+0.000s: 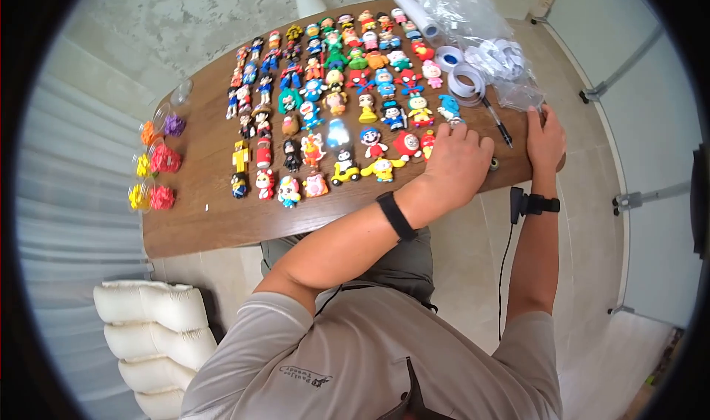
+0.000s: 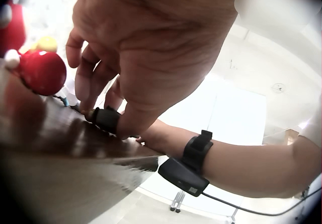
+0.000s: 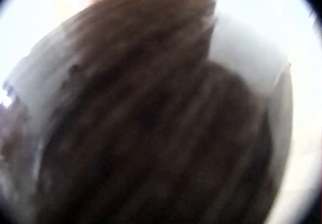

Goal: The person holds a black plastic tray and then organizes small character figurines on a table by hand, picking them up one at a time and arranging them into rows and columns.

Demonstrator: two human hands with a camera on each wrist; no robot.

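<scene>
Back up in the head view, my left hand (image 1: 458, 165) curls its fingers down at the table's right front, just right of the rows of toy figures (image 1: 373, 143). From the left wrist, thumb and fingers come round a small dark cylinder (image 2: 106, 119) near the table edge; what kind of thing it is I cannot tell. Red round parts of a figure (image 2: 44, 73) show left of these fingers. My right hand (image 1: 546, 135) rests at the table's right end, relaxed fingertips at a clear plastic piece (image 1: 521, 96). The right wrist view is mostly blurred brown tabletop (image 3: 151, 118).
Rolls of tape (image 1: 464, 81), a black pen (image 1: 499, 124) and a crumpled clear bag (image 1: 462, 6) lie at the right back, beside a white roll (image 1: 416, 15). A small dark ring (image 1: 494, 163) is right of my left hand. Cups of colourful pieces (image 1: 164, 159) stand far left.
</scene>
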